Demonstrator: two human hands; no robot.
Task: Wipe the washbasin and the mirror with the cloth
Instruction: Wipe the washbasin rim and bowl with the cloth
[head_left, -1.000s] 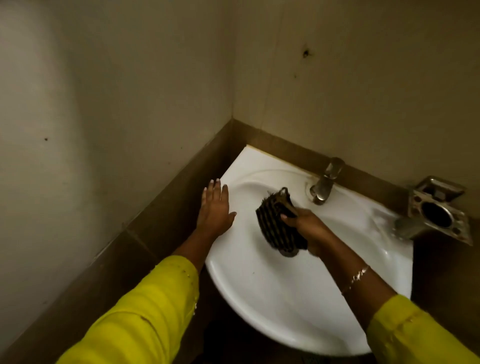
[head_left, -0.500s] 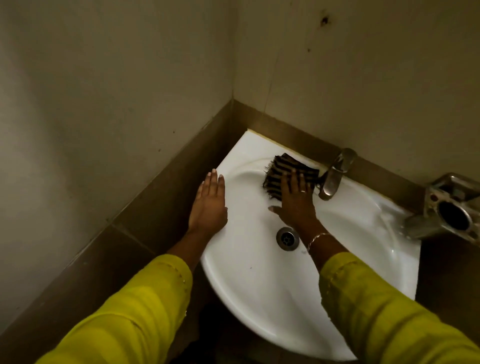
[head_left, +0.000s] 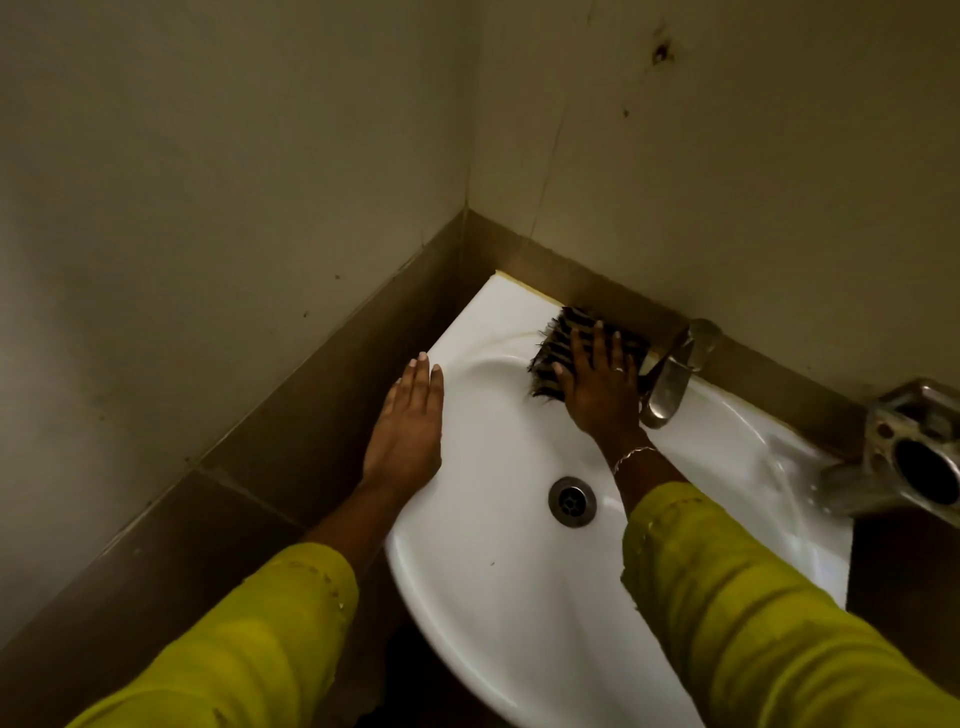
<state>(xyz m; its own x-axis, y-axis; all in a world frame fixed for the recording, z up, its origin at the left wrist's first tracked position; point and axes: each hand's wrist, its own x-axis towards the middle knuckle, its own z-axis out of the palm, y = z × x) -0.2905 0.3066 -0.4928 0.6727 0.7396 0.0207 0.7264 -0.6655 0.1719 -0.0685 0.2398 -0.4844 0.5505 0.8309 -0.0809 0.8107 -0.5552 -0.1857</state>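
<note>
Pressing cloth onto washbasin rim with flat right hand (beside tap); resting left hand, fingers straight, on side edge.

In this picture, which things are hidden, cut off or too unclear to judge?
1. The mirror: nowhere in the head view; only walls show above the washbasin.
2. The cloth: head view, mostly covered by the right hand pressing flat on it.
3. The metal holder: head view, cut off by the right edge.
4. The washbasin's near rim: head view, hidden by the right sleeve and the bottom edge.
</note>
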